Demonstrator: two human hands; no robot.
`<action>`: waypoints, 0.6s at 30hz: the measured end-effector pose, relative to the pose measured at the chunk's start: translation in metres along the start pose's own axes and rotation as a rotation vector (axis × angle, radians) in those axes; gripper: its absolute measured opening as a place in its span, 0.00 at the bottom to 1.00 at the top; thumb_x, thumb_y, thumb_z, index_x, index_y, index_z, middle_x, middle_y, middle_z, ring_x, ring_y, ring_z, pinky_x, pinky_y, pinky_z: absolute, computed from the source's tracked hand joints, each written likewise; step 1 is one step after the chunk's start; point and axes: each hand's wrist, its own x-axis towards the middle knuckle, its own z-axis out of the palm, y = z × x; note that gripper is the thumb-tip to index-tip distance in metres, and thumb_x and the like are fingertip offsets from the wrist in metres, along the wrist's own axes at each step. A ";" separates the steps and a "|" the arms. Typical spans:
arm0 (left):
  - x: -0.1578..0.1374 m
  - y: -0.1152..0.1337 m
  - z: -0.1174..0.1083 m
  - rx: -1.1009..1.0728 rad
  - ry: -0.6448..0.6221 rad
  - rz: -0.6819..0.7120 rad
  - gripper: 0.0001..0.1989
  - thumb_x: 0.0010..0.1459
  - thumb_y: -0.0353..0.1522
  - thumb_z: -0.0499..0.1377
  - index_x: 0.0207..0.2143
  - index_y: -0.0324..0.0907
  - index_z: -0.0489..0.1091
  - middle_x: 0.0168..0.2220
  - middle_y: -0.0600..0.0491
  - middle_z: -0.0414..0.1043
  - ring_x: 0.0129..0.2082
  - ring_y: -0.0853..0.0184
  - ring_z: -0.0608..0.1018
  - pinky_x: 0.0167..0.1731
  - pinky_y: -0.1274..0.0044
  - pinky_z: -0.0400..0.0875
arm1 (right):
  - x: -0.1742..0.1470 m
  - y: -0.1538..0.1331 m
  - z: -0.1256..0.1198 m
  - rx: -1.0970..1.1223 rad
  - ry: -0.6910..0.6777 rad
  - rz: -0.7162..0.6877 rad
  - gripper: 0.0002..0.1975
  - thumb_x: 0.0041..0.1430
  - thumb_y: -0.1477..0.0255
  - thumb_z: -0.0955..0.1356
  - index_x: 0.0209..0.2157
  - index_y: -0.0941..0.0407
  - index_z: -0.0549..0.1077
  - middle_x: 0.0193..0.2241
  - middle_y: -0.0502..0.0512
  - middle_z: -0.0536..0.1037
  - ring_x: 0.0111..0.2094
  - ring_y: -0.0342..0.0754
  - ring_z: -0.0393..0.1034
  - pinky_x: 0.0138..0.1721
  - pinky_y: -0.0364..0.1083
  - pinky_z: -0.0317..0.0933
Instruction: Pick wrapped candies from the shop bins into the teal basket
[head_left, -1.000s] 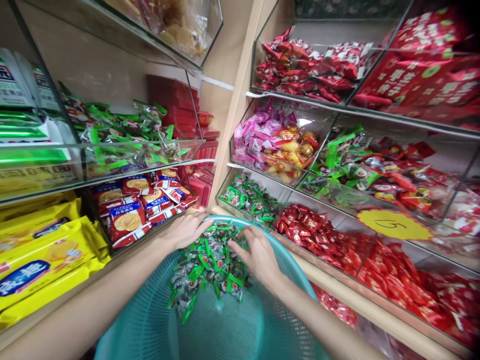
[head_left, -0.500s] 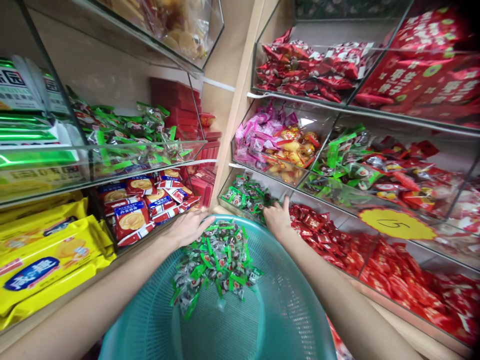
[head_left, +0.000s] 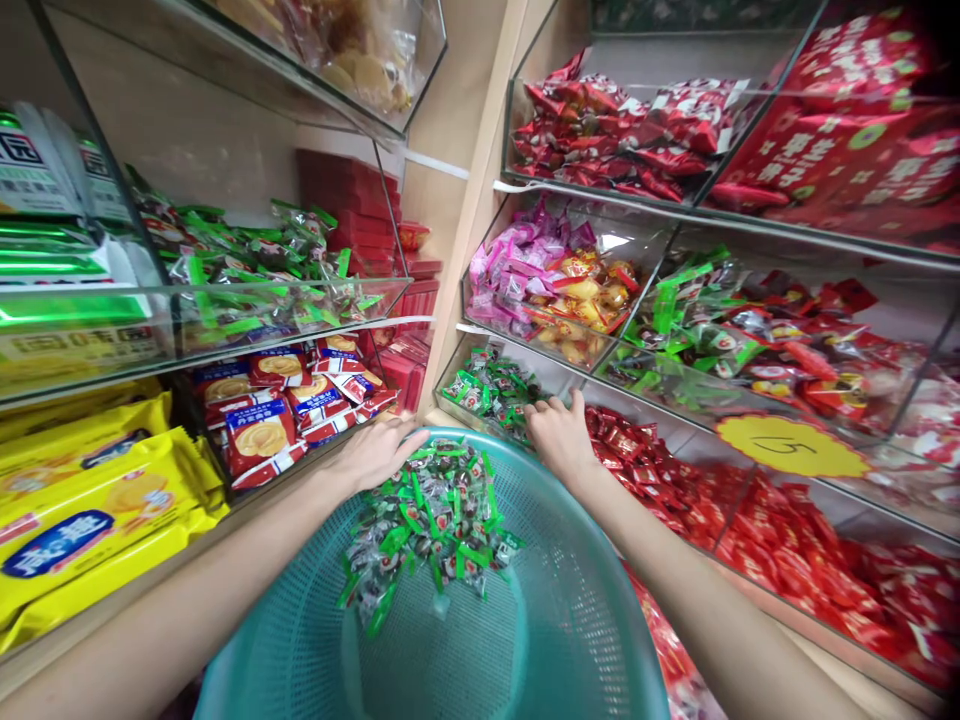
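Note:
A green plastic mesh basket (head_left: 592,600) is in front of me, with a heap of small wrapped candies (head_left: 442,510) in green and clear wrappers at its far side. My left hand (head_left: 379,452) is closed over its far-left rim, thumb along the edge and fingers partly out of sight. My right hand (head_left: 559,435) is at the low corner bin beyond the basket, thumb raised apart and fingers bent over the green-wrapped candies (head_left: 491,385) there. Nothing shows in its grasp, though the fingertips are partly hidden.
Red-wrapped candies (head_left: 637,455) fill the bins right of my right hand, below a yellow price tag (head_left: 791,446). Purple-wrapped sweets (head_left: 525,262) are on the shelf above. To the left are cookie packets (head_left: 262,425) and large yellow packs (head_left: 105,530). Clear bin walls border the shelves.
My right hand has shifted very slightly, its fingers still at the corner bin. The left hand stays on the basket rim. The view has moved a little.

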 end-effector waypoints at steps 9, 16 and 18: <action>0.002 -0.005 0.005 0.013 0.019 0.037 0.34 0.61 0.52 0.32 0.54 0.45 0.65 0.55 0.53 0.63 0.56 0.61 0.65 0.54 0.67 0.62 | -0.047 -0.015 -0.014 1.286 -0.152 0.110 0.13 0.60 0.62 0.62 0.37 0.56 0.71 0.35 0.55 0.77 0.36 0.48 0.72 0.37 0.46 0.64; 0.000 -0.002 0.005 -0.022 0.018 0.023 0.34 0.60 0.53 0.33 0.53 0.46 0.65 0.55 0.53 0.62 0.56 0.60 0.65 0.54 0.65 0.62 | -0.082 -0.035 -0.003 1.384 -0.353 0.029 0.14 0.60 0.60 0.63 0.41 0.55 0.69 0.34 0.52 0.75 0.32 0.46 0.72 0.31 0.45 0.65; 0.000 -0.002 0.005 -0.028 0.022 0.028 0.34 0.60 0.53 0.33 0.53 0.45 0.65 0.55 0.53 0.63 0.55 0.60 0.66 0.54 0.66 0.62 | -0.086 -0.036 -0.007 1.179 -0.266 -0.178 0.12 0.63 0.64 0.61 0.44 0.53 0.70 0.38 0.52 0.75 0.39 0.47 0.71 0.40 0.47 0.66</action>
